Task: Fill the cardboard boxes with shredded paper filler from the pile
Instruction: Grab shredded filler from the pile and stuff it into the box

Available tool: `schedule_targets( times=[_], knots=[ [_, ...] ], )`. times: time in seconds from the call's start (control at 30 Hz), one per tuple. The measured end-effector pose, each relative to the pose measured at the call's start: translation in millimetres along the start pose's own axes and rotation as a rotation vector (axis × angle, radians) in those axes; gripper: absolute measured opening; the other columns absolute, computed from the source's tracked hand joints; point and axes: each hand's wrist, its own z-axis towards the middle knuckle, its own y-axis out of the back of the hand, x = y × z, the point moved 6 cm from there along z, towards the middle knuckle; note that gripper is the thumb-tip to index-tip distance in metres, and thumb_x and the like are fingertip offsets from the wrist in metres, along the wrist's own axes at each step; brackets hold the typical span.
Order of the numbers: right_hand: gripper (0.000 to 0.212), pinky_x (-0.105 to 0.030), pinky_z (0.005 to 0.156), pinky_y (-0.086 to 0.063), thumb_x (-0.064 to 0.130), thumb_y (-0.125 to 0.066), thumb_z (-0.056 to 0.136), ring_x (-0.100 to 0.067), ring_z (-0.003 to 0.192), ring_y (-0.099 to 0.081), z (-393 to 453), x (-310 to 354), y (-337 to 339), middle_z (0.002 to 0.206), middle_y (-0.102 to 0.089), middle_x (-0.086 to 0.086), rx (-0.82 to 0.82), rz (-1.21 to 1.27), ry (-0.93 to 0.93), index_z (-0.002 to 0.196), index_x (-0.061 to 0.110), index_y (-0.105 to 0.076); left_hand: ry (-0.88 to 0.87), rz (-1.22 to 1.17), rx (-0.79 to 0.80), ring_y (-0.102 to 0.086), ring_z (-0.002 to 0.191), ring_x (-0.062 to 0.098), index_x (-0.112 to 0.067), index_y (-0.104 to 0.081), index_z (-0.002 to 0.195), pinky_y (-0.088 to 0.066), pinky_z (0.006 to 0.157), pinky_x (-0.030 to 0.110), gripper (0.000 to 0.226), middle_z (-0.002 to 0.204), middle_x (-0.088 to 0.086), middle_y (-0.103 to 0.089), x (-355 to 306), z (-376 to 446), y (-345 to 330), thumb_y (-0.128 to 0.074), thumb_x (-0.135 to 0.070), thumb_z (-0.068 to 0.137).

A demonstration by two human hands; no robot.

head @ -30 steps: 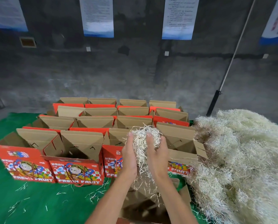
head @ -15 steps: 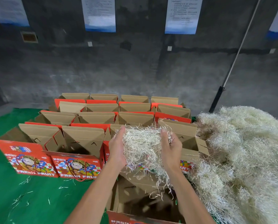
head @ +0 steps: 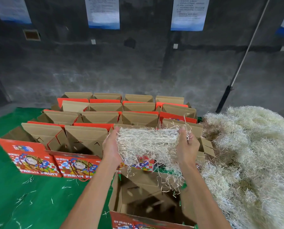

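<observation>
Green surface point(head: 14, 192), frame bottom. Both hands, left point(head: 112, 150) and right point(head: 186, 150), grasping stretched shredded paper wad point(head: 147, 142) above open box point(head: 147, 200); pile point(head: 253, 154) at right.

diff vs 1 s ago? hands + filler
The left hand and right hand moved apart sideways, stretching the clump of shredded paper filler from a tight bunch into a wide sheet above the open cardboard box nearest the person. Both hands still hold it; loose strands now dangle toward the box. Unchanged: the rows of open boxes and the filler pile on the right.
</observation>
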Motion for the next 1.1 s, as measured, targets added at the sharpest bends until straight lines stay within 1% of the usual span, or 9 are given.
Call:
schedule_targets(
  times=[0.27,0.37,0.5,0.73,0.83,0.9,1.0,1.07,1.1],
  knots=[
    [0.042,-0.035,0.070,-0.047,0.060,-0.050,0.094,-0.012,0.059,-0.042,8.7,-19.5,8.8,0.065,-0.044,-0.002,-0.019,0.040,-0.121,0.082,0.020,-0.053,0.047,0.042,0.037,-0.053,0.128,0.036,-0.033,-0.051,0.141,-0.041,0.105,0.060,0.079,0.143,0.009,-0.053,-9.2,3.3,-1.8,-0.081,-0.053,0.071],
    [0.040,-0.052,0.100,-0.048,0.057,-0.051,0.095,-0.023,0.096,-0.066,8.4,-22.9,18.5,0.105,-0.070,-0.002,-0.038,0.065,-0.178,0.117,0.025,-0.063,0.037,0.006,0.048,-0.065,0.114,0.035,-0.027,-0.060,0.131,-0.053,0.091,0.056,0.056,0.127,0.011,-0.066,-19.8,2.8,-0.4,-0.074,-0.049,0.082],
    [0.058,-0.040,0.054,-0.048,0.080,-0.047,0.081,-0.007,0.056,-0.049,20.6,-33.7,44.6,0.073,-0.056,0.013,-0.092,0.080,-0.247,0.102,0.027,-0.056,-0.022,-0.072,0.077,-0.072,0.095,0.034,-0.027,-0.062,0.116,-0.059,0.072,0.050,0.020,0.108,0.006,-0.074,-34.7,9.0,14.4,-0.051,-0.037,0.102],
    [0.078,-0.047,0.113,-0.026,0.077,-0.027,0.092,-0.027,0.138,-0.040,9.4,-31.7,28.4,0.153,-0.038,-0.008,0.062,0.140,-0.372,0.150,0.024,-0.036,0.011,0.235,0.192,-0.059,0.121,0.031,-0.033,-0.044,0.145,-0.053,0.095,0.051,0.056,0.145,0.009,-0.050,-12.7,-14.7,-0.6,-0.057,-0.054,0.095],
    [0.068,-0.035,0.101,-0.038,0.067,-0.025,0.099,0.001,0.090,-0.055,4.1,-14.2,18.8,0.137,-0.055,-0.008,0.154,0.187,-0.329,0.150,0.023,-0.038,0.061,0.209,0.294,-0.069,0.106,0.022,-0.036,-0.065,0.127,-0.058,0.082,0.041,0.029,0.127,0.001,-0.067,-3.0,-22.4,-12.2,-0.057,-0.042,0.099],
    [0.054,-0.028,0.071,-0.054,0.051,-0.027,0.106,-0.004,0.056,-0.048,-0.5,-5.6,7.0,0.085,-0.066,-0.009,0.292,0.232,-0.321,0.132,0.012,-0.053,0.106,0.157,0.409,-0.071,0.105,0.020,-0.034,-0.070,0.121,-0.058,0.080,0.039,0.032,0.120,-0.001,-0.071,2.3,-28.8,-23.6,-0.061,-0.050,0.095],
    [0.045,-0.039,0.075,-0.056,0.042,-0.040,0.104,-0.036,0.075,-0.061,-12.8,14.5,-16.4,0.091,-0.063,-0.027,0.542,0.216,-0.253,0.124,0.006,-0.056,0.099,0.277,0.458,-0.049,0.130,0.019,-0.046,-0.056,0.134,-0.047,0.100,0.052,0.070,0.145,-0.007,-0.050,6.8,-32.6,-35.7,-0.071,-0.075,0.072],
    [0.027,-0.026,0.078,-0.019,0.029,-0.050,0.102,-0.019,0.083,-0.063,-17.8,28.3,-23.7,0.106,-0.067,-0.010,0.611,0.060,-0.077,0.127,0.032,-0.060,0.130,0.365,0.418,-0.029,0.142,0.023,-0.053,-0.037,0.145,-0.031,0.108,0.063,0.097,0.154,-0.015,-0.031,12.0,-37.0,-40.1,-0.078,-0.076,0.060],
    [0.026,-0.017,0.056,-0.033,0.023,-0.054,0.100,-0.011,0.072,-0.061,-19.9,32.2,-26.3,0.094,-0.071,0.002,0.611,-0.026,0.004,0.110,0.044,-0.065,0.141,0.363,0.417,-0.026,0.144,0.028,-0.052,-0.030,0.148,-0.030,0.108,0.064,0.108,0.156,-0.014,-0.025,15.7,-37.2,-42.0,-0.083,-0.073,0.056]
  ],
)
